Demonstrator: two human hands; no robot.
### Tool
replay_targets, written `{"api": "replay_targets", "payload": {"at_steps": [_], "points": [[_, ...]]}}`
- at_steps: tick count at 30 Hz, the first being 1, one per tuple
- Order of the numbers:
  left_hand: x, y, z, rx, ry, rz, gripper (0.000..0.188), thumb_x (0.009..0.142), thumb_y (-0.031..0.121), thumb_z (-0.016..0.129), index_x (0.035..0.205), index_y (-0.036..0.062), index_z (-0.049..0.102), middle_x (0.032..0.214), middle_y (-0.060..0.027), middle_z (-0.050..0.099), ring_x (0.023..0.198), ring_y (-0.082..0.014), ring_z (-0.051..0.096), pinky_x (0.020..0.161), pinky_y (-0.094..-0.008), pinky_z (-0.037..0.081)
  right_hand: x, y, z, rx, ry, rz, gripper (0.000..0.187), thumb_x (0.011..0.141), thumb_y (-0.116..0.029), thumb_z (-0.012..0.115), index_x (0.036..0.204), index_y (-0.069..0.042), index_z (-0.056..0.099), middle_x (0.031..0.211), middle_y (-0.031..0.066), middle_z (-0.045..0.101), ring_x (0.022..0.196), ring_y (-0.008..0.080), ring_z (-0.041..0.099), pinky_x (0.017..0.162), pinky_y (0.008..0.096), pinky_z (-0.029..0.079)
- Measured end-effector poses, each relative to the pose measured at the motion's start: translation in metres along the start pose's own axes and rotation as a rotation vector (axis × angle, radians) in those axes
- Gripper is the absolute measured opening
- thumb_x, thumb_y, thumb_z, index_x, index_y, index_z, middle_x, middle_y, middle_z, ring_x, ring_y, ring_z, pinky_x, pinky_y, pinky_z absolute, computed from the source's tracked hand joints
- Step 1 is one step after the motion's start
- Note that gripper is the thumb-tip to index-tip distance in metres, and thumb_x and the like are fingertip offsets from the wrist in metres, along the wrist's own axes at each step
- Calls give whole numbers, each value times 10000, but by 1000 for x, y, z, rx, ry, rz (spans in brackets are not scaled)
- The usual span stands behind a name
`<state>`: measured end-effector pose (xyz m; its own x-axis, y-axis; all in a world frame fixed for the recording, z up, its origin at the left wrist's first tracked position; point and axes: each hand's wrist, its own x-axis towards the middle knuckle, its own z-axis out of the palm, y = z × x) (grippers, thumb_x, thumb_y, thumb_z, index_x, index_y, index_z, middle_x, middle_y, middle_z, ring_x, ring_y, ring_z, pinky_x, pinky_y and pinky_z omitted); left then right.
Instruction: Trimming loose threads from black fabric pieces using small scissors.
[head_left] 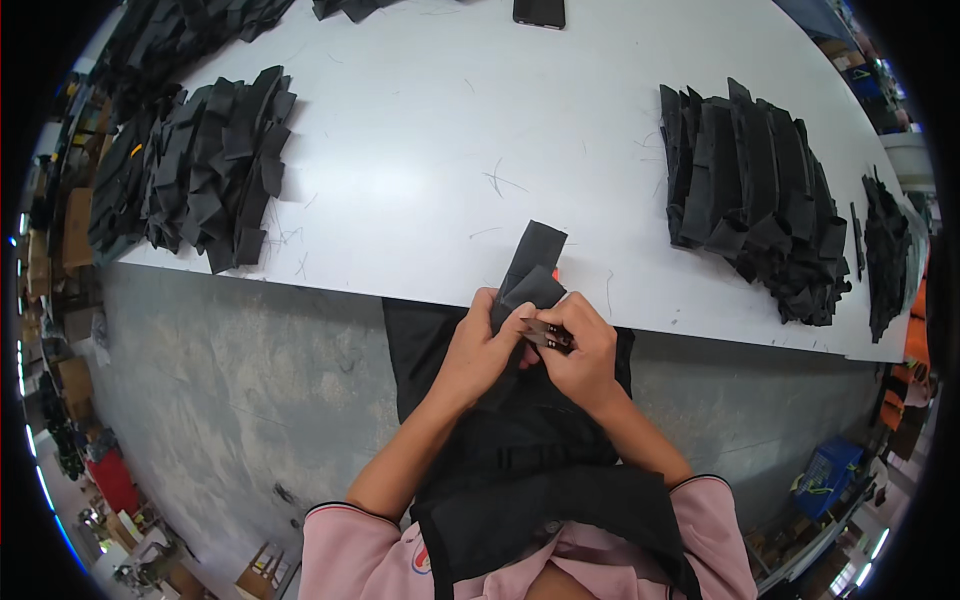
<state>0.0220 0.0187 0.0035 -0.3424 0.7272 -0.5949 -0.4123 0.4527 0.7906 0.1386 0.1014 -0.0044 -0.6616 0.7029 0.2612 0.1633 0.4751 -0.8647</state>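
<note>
At the near edge of the white table, my left hand (478, 345) is closed on a folded black fabric strip (537, 250), whose upper end sticks out over the tabletop. My right hand (582, 350) grips small dark thread snips (548, 335), their tips pointing left toward my left thumb and the lower part of the strip. A bit of orange (556, 274) shows beside the strip, just above my right fingers. Whether the blades touch the fabric I cannot tell, as my fingers cover that spot.
Stacks of black fabric strips lie on the table (430, 150): one pile (215, 165) at left, another (750, 190) at right, a smaller one (884, 255) at the far right. A black phone (539, 12) lies at the back. Loose threads are scattered about. A blue crate (828, 478) stands on the floor at right.
</note>
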Motion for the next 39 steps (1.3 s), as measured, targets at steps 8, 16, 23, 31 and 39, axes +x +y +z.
{"api": "replay_targets", "payload": {"at_steps": [8, 16, 23, 31, 39], "points": [[-6, 4, -14, 110, -188, 109, 273, 928, 208, 532, 1026, -40, 479, 772, -117, 652, 628, -145, 648, 564, -260, 507, 32, -15, -11, 30, -134, 7, 142, 734, 37, 644, 864, -16, 623, 674, 66, 567, 541, 100, 502, 499, 217, 387], [-10, 17, -32, 90, -290, -65, 205, 934, 151, 502, 1028, -32, 500, 830, -105, 664, 613, -130, 640, 555, -250, 523, 34, -13, -31, 42, -331, 73, 211, 727, -65, 677, 923, -62, 597, 848, 64, 553, 628, 187, 575, 534, 295, 447], [-13, 19, -30, 139, -322, -54, 201, 930, 168, 519, 987, -24, 519, 822, -81, 669, 598, -118, 633, 541, -244, 507, 43, -10, -40, -71, -496, -39, 253, 670, -55, 710, 907, -50, 622, 797, 59, 503, 614, 192, 519, 526, 287, 408], [-15, 19, -28, 170, -321, -64, 189, 928, 162, 522, 978, -20, 522, 819, -82, 668, 591, -111, 628, 543, -240, 506, 44, -10, -42, -102, -522, -121, 224, 652, -16, 709, 868, -34, 652, 720, 54, 491, 580, 162, 483, 503, 267, 372], [-8, 10, -28, 18, -256, -50, 239, 944, 147, 498, 1111, -21, 471, 931, -139, 646, 686, -145, 636, 623, -259, 536, 26, -10, -29, -131, -211, -24, 185, 688, -58, 702, 862, -70, 641, 738, 51, 497, 548, 199, 511, 482, 301, 398]]}}
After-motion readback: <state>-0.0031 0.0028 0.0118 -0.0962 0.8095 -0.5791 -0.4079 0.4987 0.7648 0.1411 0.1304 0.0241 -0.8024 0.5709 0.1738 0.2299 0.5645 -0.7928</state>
